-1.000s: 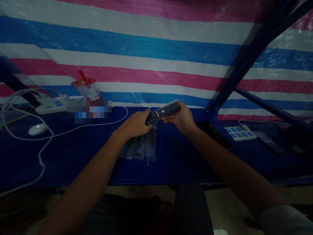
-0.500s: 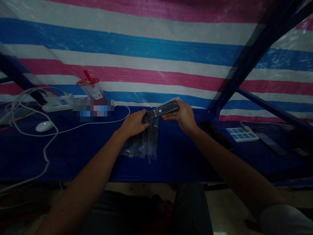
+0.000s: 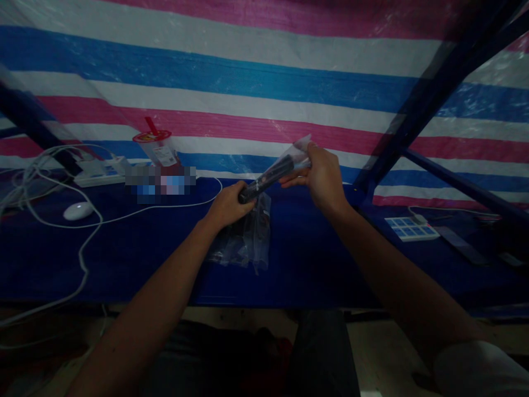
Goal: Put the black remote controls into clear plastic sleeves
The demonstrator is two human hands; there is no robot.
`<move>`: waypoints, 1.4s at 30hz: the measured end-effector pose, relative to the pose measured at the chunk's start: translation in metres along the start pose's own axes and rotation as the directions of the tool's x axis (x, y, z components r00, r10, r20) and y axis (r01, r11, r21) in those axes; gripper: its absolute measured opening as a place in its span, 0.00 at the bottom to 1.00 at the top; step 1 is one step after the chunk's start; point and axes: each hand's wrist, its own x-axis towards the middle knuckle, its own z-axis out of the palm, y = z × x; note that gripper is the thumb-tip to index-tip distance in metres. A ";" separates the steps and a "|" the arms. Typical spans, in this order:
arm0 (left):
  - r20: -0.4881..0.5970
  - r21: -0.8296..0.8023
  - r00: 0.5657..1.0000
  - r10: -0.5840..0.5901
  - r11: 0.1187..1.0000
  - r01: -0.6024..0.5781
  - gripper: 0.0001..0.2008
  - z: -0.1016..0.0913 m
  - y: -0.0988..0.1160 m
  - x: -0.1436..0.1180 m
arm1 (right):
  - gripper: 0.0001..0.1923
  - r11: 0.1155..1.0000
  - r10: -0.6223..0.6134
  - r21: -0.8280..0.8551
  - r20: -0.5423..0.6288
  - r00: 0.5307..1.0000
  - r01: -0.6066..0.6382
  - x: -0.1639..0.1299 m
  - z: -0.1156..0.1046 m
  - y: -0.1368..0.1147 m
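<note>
A black remote control point(image 3: 270, 175) is held slantwise above the blue table, its far end raised to the right. My left hand point(image 3: 228, 205) is closed around its lower end. Around the upper end sits a clear plastic bag point(image 3: 302, 144), whose edge my right hand point(image 3: 324, 175) pinches between thumb and fingers. Beneath my left hand lie several clear bags with dark things inside point(image 3: 248, 242), flat on the table and partly hidden by the hand.
At the back left stand a lidded cup with a red straw point(image 3: 155, 146) and a power strip point(image 3: 101, 173). A white mouse point(image 3: 78, 210) and looping white cable point(image 3: 85, 264) lie in front. On the right are a white-and-blue power strip point(image 3: 411, 229) and a phone point(image 3: 462, 245).
My right hand has moved up and right, drawing the bag's end beyond the remote. The remote now tilts more steeply, while my left hand stays at its lower end.
</note>
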 end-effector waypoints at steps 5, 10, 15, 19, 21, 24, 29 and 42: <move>-0.004 -0.051 1.000 -0.013 0.999 0.012 0.14 0.000 0.003 0.000 | 0.27 0.999 -0.016 0.029 -0.001 1.000 0.016 0.002 -0.010 0.003; -0.006 -0.066 1.000 -0.019 0.998 0.018 0.13 0.000 0.005 0.000 | 0.25 0.996 -0.054 0.074 -0.002 0.999 0.054 0.000 -0.012 -0.004; -0.043 -0.025 0.999 -0.019 1.000 0.018 0.12 -0.001 0.005 -0.001 | 0.22 0.991 -0.033 0.124 -0.070 0.997 0.041 -0.004 -0.021 0.008; -0.050 0.103 0.999 0.010 0.995 -0.005 0.13 -0.001 0.010 -0.001 | 0.24 0.985 0.107 0.139 -0.042 0.993 -0.101 -0.019 -0.024 0.036; 0.002 0.146 0.999 0.051 0.988 -0.050 0.13 -0.001 0.015 -0.002 | 0.31 0.975 0.171 0.137 0.047 0.984 -0.176 -0.026 -0.023 0.047; 0.054 0.154 0.993 0.105 0.982 -0.113 0.13 0.001 0.022 -0.003 | 0.29 0.970 0.163 0.157 0.148 0.976 -0.186 -0.030 -0.024 0.053; 0.054 0.099 0.986 0.158 0.982 -0.163 0.10 0.001 0.023 -0.002 | 0.29 0.970 0.132 0.176 0.204 0.970 -0.169 -0.026 -0.033 0.051; 0.724 -0.598 0.684 0.093 0.580 0.553 0.18 -0.033 0.048 -0.014 | 0.37 0.965 0.087 0.186 0.443 0.892 -0.187 -0.028 -0.032 0.042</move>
